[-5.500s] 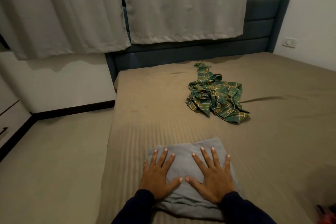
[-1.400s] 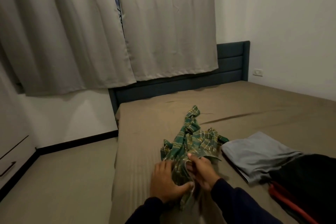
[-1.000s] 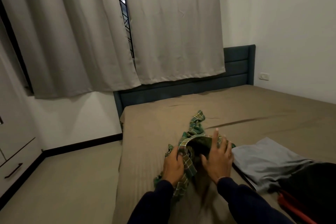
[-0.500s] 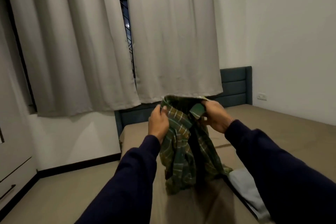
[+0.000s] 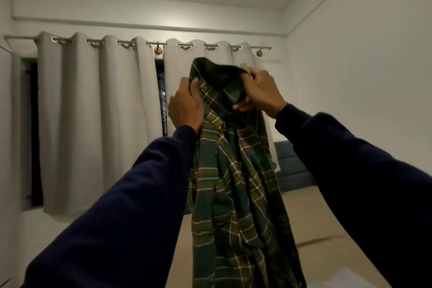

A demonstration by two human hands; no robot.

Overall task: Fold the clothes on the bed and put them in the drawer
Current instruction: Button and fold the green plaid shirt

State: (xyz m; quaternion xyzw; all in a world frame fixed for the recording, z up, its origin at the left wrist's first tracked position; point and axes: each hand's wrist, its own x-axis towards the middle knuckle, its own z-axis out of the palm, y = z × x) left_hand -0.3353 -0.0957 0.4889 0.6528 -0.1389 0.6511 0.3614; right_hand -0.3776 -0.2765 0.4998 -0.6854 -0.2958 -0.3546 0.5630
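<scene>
Grey curtains (image 5: pixel 93 124) hang behind plaid shirt (image 5: pixel 233 182).

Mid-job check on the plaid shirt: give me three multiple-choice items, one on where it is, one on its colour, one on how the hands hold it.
1. Where is the plaid shirt?
A. flat on the bed
B. held up in the air
C. in a drawer

2. Its main colour?
A. green
B. red
C. white

3. How is it held?
A. left hand only
B. right hand only
C. both hands grip it

Answers: 1 B, it hangs above the bed. 2 A, green plaid with yellow lines. 3 C, left hand and right hand grip its collar.
</scene>
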